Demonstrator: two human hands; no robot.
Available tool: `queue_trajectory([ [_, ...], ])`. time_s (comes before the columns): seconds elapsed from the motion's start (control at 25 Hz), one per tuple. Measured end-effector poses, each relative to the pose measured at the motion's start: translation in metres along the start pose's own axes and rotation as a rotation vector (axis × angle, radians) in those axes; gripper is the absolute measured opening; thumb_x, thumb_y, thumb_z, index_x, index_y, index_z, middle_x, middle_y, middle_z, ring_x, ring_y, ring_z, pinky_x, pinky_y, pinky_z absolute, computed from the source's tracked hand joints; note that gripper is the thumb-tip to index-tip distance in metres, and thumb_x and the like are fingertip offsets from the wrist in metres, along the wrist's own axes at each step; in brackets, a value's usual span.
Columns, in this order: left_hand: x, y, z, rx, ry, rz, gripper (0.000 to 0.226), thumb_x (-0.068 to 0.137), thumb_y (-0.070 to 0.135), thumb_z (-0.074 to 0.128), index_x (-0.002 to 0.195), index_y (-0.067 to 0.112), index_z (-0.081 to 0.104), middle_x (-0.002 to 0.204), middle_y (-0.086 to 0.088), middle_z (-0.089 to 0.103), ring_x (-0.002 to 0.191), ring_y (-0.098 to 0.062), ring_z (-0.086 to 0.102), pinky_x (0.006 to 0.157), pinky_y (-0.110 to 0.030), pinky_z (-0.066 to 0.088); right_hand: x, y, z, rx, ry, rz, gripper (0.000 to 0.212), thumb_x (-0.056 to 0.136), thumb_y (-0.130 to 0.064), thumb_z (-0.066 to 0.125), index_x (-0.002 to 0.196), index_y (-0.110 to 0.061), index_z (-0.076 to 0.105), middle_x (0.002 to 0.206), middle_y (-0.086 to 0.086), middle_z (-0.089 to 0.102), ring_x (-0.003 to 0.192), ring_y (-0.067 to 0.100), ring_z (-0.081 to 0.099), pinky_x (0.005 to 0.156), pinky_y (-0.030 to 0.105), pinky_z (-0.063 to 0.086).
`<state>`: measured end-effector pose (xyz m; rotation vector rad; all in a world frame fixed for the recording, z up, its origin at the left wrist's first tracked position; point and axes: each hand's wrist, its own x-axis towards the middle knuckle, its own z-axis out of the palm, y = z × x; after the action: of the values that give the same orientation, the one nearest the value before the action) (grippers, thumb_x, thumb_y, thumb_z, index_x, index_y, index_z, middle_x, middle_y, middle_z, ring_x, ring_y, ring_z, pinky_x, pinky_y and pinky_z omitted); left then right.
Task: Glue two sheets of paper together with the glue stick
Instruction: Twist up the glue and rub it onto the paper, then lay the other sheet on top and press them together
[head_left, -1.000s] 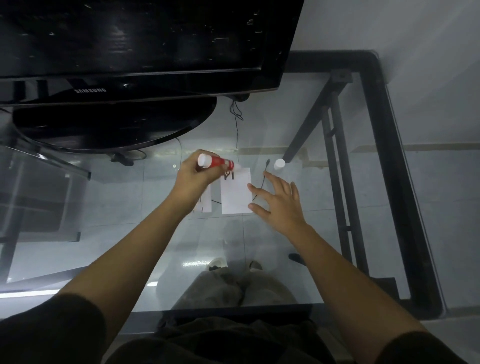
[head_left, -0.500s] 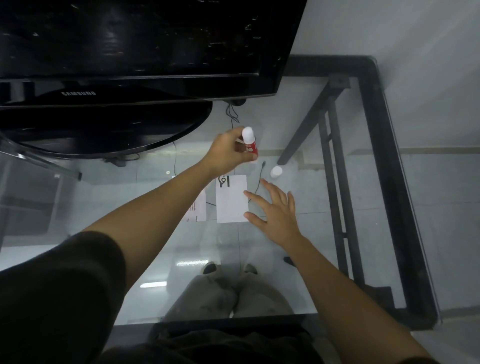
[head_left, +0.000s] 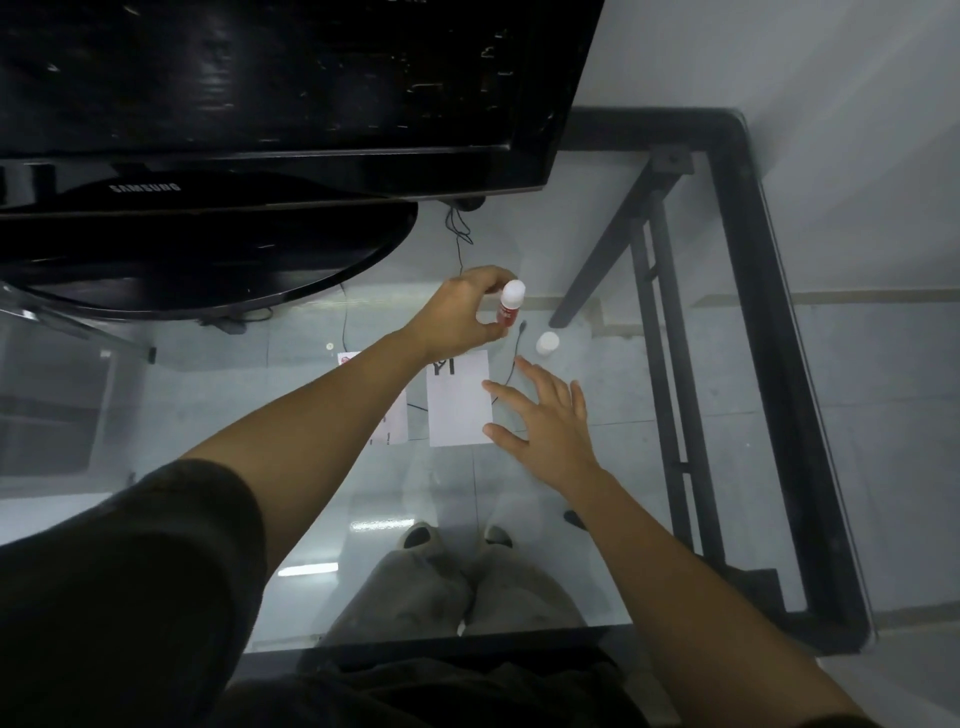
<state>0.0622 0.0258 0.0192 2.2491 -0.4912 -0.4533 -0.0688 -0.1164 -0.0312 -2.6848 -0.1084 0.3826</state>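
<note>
My left hand (head_left: 460, 312) grips a red glue stick (head_left: 510, 306) with a white end, held upright just beyond the far edge of a white sheet of paper (head_left: 460, 402) that lies on the glass table (head_left: 597, 545). A second sheet (head_left: 395, 415) lies to its left, mostly hidden under my left forearm. My right hand (head_left: 545, 415) rests flat with fingers spread, its thumb and forefinger touching the right edge of the white sheet. The white glue cap (head_left: 547, 343) stands on the glass just beyond my right fingertips.
A black monitor (head_left: 260, 104) on an oval stand (head_left: 208, 260) fills the far left. A thin black cable (head_left: 511, 358) runs past the paper. The black table frame (head_left: 769, 338) borders the right side. My legs and shoes show through the glass.
My left hand carried the glue stick from over the left sheet to beyond the far edge of the right sheet and turned it upright. My right hand stayed at the paper's right edge.
</note>
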Motion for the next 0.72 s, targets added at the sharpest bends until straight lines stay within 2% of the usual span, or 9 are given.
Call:
queue_trajectory([
  [0.08, -0.018, -0.002, -0.006, -0.028, 0.073, -0.044, 0.050, 0.081, 0.004, 0.064, 0.128, 0.012, 0.049, 0.131, -0.008, 0.054, 0.117, -0.017, 0.051, 0.094, -0.016, 0.033, 0.004, -0.004, -0.002, 0.006, -0.005, 0.019, 0.050, 0.084, -0.051, 0.053, 0.132, -0.041, 0.040, 0.153, 0.000, 0.021, 0.139, 0.023, 0.014, 0.113, 0.050, 0.002],
  [0.16, -0.045, -0.011, -0.015, 0.023, 0.155, -0.035, 0.040, 0.085, 0.003, 0.057, 0.124, 0.009, 0.054, 0.129, -0.010, 0.057, 0.118, -0.020, 0.052, 0.094, -0.011, 0.030, 0.007, -0.009, -0.004, 0.038, -0.006, 0.039, 0.049, 0.081, -0.047, 0.060, 0.128, -0.039, 0.045, 0.151, 0.001, 0.025, 0.137, 0.024, 0.018, 0.112, 0.048, 0.007],
  [0.28, -0.093, -0.036, -0.026, 0.136, 0.214, -0.063, 0.027, 0.089, 0.006, 0.056, 0.115, 0.006, 0.061, 0.122, -0.011, 0.061, 0.114, -0.025, 0.055, 0.095, -0.017, 0.032, 0.008, -0.013, -0.005, 0.141, 0.037, 0.072, 0.048, 0.078, -0.042, 0.064, 0.123, -0.034, 0.050, 0.146, 0.002, 0.033, 0.133, 0.025, 0.025, 0.110, 0.044, 0.016],
  [0.4, -0.131, -0.064, -0.030, 0.231, 0.226, -0.163, 0.028, 0.089, 0.010, 0.057, 0.117, 0.008, 0.060, 0.126, -0.012, 0.058, 0.116, -0.029, 0.051, 0.095, -0.025, 0.034, 0.012, -0.019, -0.009, 0.239, 0.121, 0.046, 0.047, 0.083, -0.036, 0.062, 0.126, -0.024, 0.049, 0.134, 0.004, 0.048, 0.122, 0.027, 0.042, 0.102, 0.042, 0.034],
  [0.48, -0.143, -0.079, -0.031, 0.291, 0.207, -0.257, 0.040, 0.088, 0.018, 0.060, 0.127, 0.012, 0.054, 0.136, -0.011, 0.051, 0.121, -0.032, 0.045, 0.099, -0.034, 0.037, 0.021, -0.027, -0.013, 0.203, 0.069, 0.032, 0.055, 0.086, -0.038, 0.058, 0.135, -0.022, 0.039, 0.128, 0.008, 0.049, 0.116, 0.027, 0.045, 0.096, 0.043, 0.041],
  [0.56, -0.149, -0.089, -0.031, 0.379, 0.113, -0.329, 0.055, 0.088, 0.033, 0.061, 0.138, 0.019, 0.042, 0.147, -0.005, 0.042, 0.127, -0.031, 0.038, 0.103, -0.044, 0.036, 0.031, -0.032, -0.017, 0.094, -0.003, 0.036, 0.063, 0.086, -0.041, 0.058, 0.140, -0.021, 0.031, 0.126, 0.012, 0.045, 0.114, 0.029, 0.044, 0.093, 0.044, 0.043],
  [0.72, -0.150, -0.099, -0.029, 0.556, 0.017, -0.333, 0.062, 0.088, 0.048, 0.052, 0.143, 0.028, 0.031, 0.152, 0.005, 0.034, 0.128, -0.028, 0.035, 0.101, -0.046, 0.035, 0.039, -0.035, -0.019, 0.003, -0.040, 0.054, 0.062, 0.083, -0.037, 0.064, 0.136, -0.017, 0.040, 0.126, 0.011, 0.042, 0.115, 0.028, 0.043, 0.093, 0.041, 0.043],
])
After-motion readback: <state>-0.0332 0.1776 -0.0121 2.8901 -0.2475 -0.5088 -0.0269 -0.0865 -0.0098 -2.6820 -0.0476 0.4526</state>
